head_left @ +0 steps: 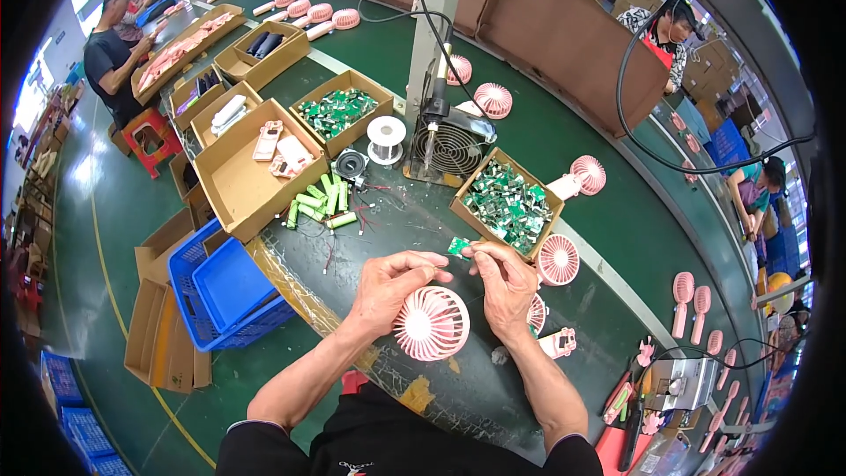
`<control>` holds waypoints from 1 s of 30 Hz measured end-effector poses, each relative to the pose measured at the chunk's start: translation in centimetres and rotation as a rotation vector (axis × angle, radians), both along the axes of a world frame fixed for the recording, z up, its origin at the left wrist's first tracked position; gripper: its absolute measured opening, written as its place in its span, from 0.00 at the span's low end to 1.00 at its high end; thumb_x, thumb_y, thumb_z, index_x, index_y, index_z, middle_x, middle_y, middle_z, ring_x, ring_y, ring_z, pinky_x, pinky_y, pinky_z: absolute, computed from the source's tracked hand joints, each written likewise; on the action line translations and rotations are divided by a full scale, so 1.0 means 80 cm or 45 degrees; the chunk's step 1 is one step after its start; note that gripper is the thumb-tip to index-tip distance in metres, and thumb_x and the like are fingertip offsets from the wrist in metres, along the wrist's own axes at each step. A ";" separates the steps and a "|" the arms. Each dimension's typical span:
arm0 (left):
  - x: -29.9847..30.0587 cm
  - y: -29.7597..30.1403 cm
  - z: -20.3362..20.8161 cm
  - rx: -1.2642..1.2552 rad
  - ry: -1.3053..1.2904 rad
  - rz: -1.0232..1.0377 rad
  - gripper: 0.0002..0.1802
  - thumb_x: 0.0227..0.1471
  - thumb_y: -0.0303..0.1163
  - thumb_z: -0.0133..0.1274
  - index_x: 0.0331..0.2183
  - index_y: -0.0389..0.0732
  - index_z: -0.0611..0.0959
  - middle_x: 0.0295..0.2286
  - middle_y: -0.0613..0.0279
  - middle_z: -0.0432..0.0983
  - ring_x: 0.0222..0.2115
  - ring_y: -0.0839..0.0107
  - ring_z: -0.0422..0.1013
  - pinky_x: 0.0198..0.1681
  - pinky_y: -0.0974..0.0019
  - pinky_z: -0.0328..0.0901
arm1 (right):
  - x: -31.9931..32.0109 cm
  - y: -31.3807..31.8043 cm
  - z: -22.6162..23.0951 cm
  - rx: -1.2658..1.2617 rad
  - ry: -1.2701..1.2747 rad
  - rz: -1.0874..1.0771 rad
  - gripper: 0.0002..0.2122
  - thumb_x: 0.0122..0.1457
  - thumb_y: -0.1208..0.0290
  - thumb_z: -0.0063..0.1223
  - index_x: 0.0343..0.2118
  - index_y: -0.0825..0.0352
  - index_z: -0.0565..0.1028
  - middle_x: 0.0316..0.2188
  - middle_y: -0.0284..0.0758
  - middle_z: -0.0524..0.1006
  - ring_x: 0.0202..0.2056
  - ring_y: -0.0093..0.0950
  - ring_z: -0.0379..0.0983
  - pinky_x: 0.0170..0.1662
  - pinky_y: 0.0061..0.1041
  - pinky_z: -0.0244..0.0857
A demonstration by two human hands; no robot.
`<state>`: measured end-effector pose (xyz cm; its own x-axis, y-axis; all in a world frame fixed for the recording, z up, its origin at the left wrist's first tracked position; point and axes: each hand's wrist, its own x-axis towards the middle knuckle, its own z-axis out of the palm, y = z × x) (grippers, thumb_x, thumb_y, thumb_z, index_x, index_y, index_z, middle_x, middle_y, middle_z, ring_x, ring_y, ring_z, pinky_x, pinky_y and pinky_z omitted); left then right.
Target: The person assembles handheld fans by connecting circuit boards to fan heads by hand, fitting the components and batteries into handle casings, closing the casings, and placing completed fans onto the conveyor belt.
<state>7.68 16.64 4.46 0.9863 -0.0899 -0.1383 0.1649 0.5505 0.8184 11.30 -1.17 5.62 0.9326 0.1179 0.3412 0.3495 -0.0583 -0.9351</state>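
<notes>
My right hand (504, 289) pinches a small green circuit board (458, 247) between thumb and fingertips, above the dark worktable (352, 247). Facing it, my left hand (397, 286) is closed, thumb pressed against the fingers; whatever thin piece lies in them is too small to make out. A round pink fan (431, 323) with a ribbed grille sits right below the left hand, touching or almost touching it. Partly covered by my right wrist is another pink fan (536, 313). Beside it lies an opened pink handle part (558, 343).
Ahead stand a cardboard box of circuit boards (480, 226), a soldering iron (432, 123) in its stand and a solder spool (385, 132). Green battery cells (330, 198) and thin wires lie to the left. A blue crate (198, 335) is left of the table. Other people work farther off.
</notes>
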 end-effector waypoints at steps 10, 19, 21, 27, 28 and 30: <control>0.005 0.001 -0.001 0.039 -0.053 0.073 0.07 0.55 0.21 0.51 0.33 0.27 0.82 0.42 0.48 0.75 0.38 0.65 0.77 0.41 0.66 0.74 | 0.005 -0.003 0.000 -0.171 -0.252 -0.048 0.05 0.58 0.81 0.55 0.37 0.73 0.78 0.32 0.39 0.81 0.31 0.23 0.77 0.36 0.20 0.69; 0.007 0.004 0.007 0.023 -0.053 0.064 0.07 0.56 0.21 0.50 0.33 0.27 0.82 0.44 0.48 0.74 0.39 0.64 0.77 0.42 0.66 0.74 | 0.005 0.000 -0.004 -0.116 -0.199 -0.018 0.05 0.59 0.81 0.54 0.37 0.72 0.77 0.32 0.39 0.81 0.32 0.24 0.78 0.37 0.21 0.70; 0.008 0.005 0.008 0.045 -0.044 0.032 0.07 0.56 0.20 0.50 0.33 0.27 0.81 0.44 0.48 0.74 0.39 0.64 0.77 0.42 0.66 0.74 | 0.005 0.000 -0.005 -0.122 -0.197 -0.025 0.04 0.59 0.81 0.54 0.37 0.72 0.77 0.32 0.39 0.81 0.33 0.25 0.78 0.37 0.21 0.70; 0.011 0.004 0.000 0.088 -0.072 0.057 0.07 0.56 0.20 0.51 0.34 0.27 0.81 0.40 0.48 0.76 0.38 0.65 0.77 0.41 0.65 0.74 | 0.006 0.002 -0.005 -0.137 -0.240 -0.059 0.04 0.59 0.81 0.54 0.37 0.71 0.77 0.31 0.39 0.81 0.32 0.25 0.78 0.37 0.21 0.70; 0.012 0.003 -0.001 0.088 -0.074 0.060 0.07 0.56 0.20 0.51 0.34 0.27 0.81 0.40 0.48 0.76 0.38 0.65 0.77 0.41 0.65 0.74 | 0.007 0.002 -0.005 -0.136 -0.242 -0.056 0.04 0.59 0.81 0.54 0.37 0.71 0.77 0.31 0.39 0.81 0.32 0.25 0.78 0.37 0.21 0.70; 0.013 -0.001 -0.003 0.033 -0.021 0.095 0.06 0.56 0.22 0.52 0.33 0.28 0.81 0.38 0.49 0.77 0.37 0.64 0.78 0.39 0.64 0.75 | 0.010 0.002 -0.003 -0.174 -0.306 -0.052 0.05 0.59 0.81 0.54 0.38 0.71 0.76 0.30 0.38 0.81 0.32 0.25 0.78 0.37 0.21 0.70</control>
<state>8.69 16.59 4.22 0.9923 -0.0129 -0.1231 0.1106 0.5391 0.8349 12.08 -0.98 5.34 0.8317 0.1418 0.5367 0.5551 -0.1967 -0.8082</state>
